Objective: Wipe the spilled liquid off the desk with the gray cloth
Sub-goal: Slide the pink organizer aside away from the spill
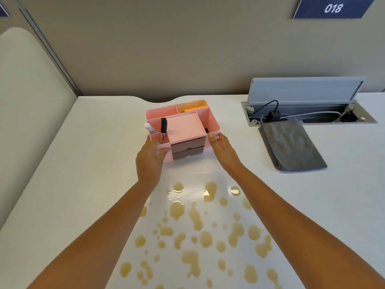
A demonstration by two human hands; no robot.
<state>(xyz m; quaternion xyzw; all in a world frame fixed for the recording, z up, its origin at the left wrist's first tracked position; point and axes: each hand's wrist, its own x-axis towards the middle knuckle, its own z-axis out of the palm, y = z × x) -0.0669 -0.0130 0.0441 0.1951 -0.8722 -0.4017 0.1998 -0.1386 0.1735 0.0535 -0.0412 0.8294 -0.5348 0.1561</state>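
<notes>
White desk (93,155) fills the view, with a beige partition wall behind it. Near the back, a pink plastic organiser (210,119) stands upright on the surface; its left compartments hold a white marker (149,128) and a black marker (163,130), and bright sticky notes (196,109) sit in a rear compartment. My left hand (150,159) grasps the organiser's front left corner, thumb pressed on its front face beside two small grey drawers (187,150). My right hand (221,146) grips its front right edge. To the right, well apart from my hands, the folded gray cloth (291,147) lies flat on the desk, its far end touching an open cable tray (308,113) with plugs and wires inside. Above it, a blue sign (333,8) reads 018. In front of the organiser, between my forearms and closer to me, the spilled liquid (198,232) spreads as many tan puddles and drops
</notes>
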